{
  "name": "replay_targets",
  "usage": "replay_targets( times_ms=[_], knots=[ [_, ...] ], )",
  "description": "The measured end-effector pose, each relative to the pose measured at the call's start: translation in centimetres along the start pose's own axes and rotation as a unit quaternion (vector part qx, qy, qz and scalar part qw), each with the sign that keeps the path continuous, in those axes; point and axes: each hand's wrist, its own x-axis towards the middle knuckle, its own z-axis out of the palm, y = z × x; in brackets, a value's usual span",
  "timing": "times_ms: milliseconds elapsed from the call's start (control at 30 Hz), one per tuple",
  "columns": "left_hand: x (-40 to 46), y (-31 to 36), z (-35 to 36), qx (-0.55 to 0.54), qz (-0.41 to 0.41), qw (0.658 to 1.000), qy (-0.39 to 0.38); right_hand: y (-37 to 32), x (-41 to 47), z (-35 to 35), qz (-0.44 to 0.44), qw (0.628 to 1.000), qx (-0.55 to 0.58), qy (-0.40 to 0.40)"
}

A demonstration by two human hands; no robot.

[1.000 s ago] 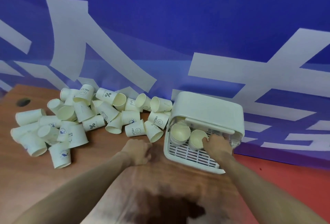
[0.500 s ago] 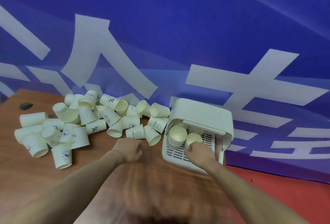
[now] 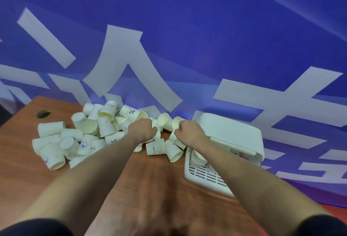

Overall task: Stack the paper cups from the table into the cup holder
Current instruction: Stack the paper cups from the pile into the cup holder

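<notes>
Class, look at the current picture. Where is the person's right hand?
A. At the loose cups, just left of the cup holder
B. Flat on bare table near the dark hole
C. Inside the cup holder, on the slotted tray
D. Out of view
A: the right hand is at the loose paper cups beside the white cup holder, clear of the holder's slotted tray.

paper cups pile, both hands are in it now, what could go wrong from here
1. The loose paper cups lie tipped and leaning on each other; pulling one near the left hand may roll others along the table.
2. The right hand works beside the cup holder, so the forearm could nudge it or the stack inside.
</notes>
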Motion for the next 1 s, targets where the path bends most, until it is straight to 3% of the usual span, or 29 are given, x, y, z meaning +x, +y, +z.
replay_targets(
  times_ms=[200, 300, 433, 600, 800, 1000],
  knots=[
    [4.1, 0.1, 1.5, -0.191, -0.111, 0.973, -0.058, 0.4, 4.9, 0.2, 0.052, 0.997, -0.050, -0.025],
    [5.9, 0.5, 3.0, -0.331, -0.175, 0.920, -0.117, 1.4, 7.4, 1.1, 0.068, 0.995, -0.066, -0.038],
    [8.3, 1.0, 4.5, -0.431, -0.238, 0.854, -0.169, 2.1, 10.1, 2.2, 0.073, 0.990, -0.104, -0.064],
    [10.2, 1.6, 6.4, -0.483, -0.263, 0.811, -0.200, 3.0, 11.7, 3.7, 0.066, 0.984, -0.140, -0.087],
    [11.2, 1.7, 7.8, -0.501, -0.293, 0.783, -0.224, 3.6, 11.9, 4.4, 0.052, 0.984, -0.154, -0.076],
    [9.9, 2.2, 6.6, -0.561, -0.292, 0.749, -0.200, 2.8, 9.9, 2.3, 0.062, 0.990, -0.119, -0.043]
  ],
)
